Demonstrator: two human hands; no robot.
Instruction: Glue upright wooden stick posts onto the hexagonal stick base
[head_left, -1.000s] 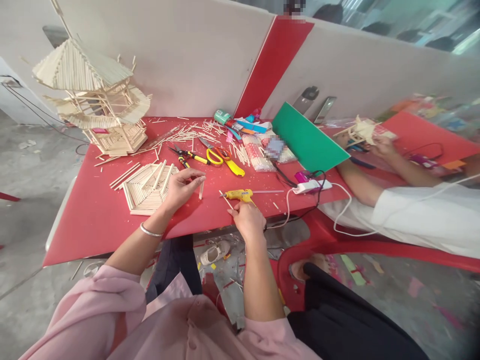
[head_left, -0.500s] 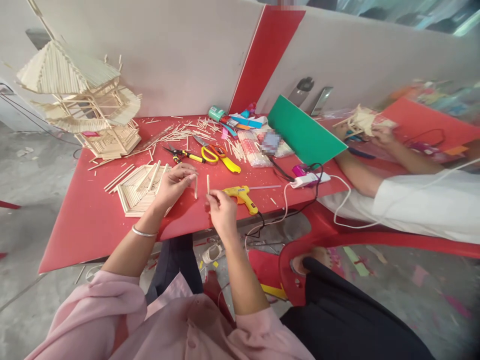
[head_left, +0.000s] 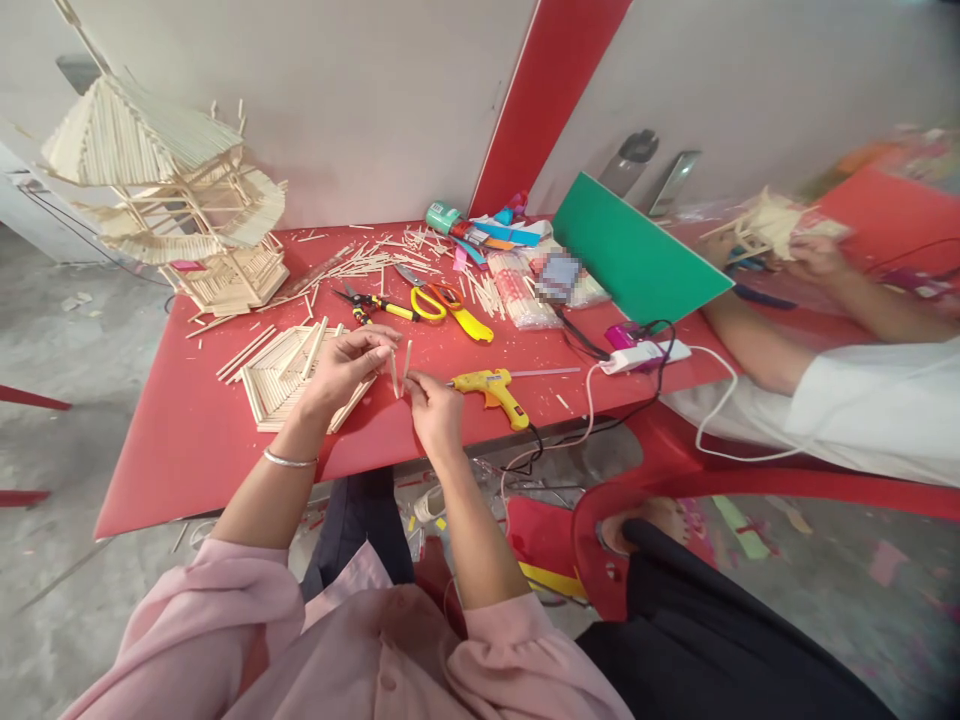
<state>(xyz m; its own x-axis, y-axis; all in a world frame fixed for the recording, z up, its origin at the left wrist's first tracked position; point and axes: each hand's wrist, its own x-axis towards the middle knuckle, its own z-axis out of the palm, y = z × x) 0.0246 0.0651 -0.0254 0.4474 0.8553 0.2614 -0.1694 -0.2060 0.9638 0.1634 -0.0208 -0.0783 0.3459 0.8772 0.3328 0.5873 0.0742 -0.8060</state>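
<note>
Okay, one thin wooden stick (head_left: 394, 376) is pinched in the fingertips of the left hand (head_left: 356, 365), tip down; a second stick (head_left: 408, 358) is gripped near-upright in the right hand (head_left: 436, 408). Both are held above the red table (head_left: 187, 470), between the hexagonal stick panel (head_left: 277, 395) and the yellow glue gun (head_left: 487, 383), which isn't being held. Contact between the sticks can't be made out. Step in hand is judged to be mating the two. For the next move, lower ends should be aligned and held steady.
</note>
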